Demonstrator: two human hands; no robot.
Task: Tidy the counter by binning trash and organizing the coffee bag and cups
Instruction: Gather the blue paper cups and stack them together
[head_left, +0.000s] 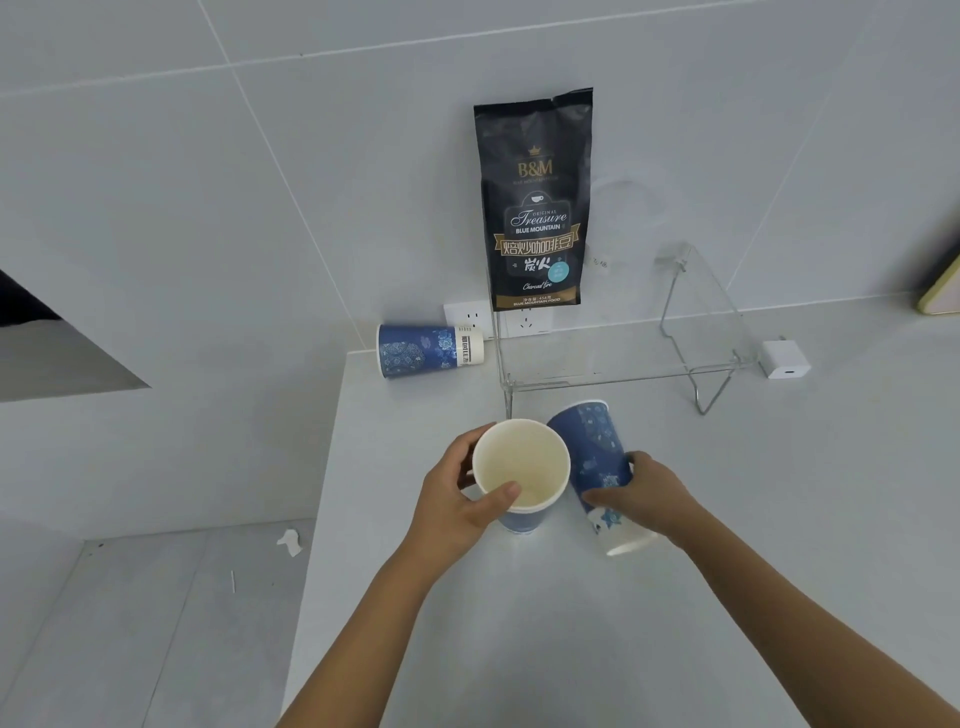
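At the counter (519, 623) edge, left hand (457, 506) grips the upright cup (521, 470), right hand (641, 493) holds the tilted cup (597, 457); align rims squarely, then nest gently.

Pale tiled wall (156, 182) — grey floor (130, 623) below, white counter (571, 649) lit evenly.

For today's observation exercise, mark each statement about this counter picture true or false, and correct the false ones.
1. The left hand holds an upright cup. True.
2. The coffee bag lies flat on the counter. False: it stands upright on the clear shelf, against the wall.
3. The right hand grips a tilted blue cup. True.
4. The third cup stands upright. False: it lies on its side.
5. A white charger sits right of the shelf. True.
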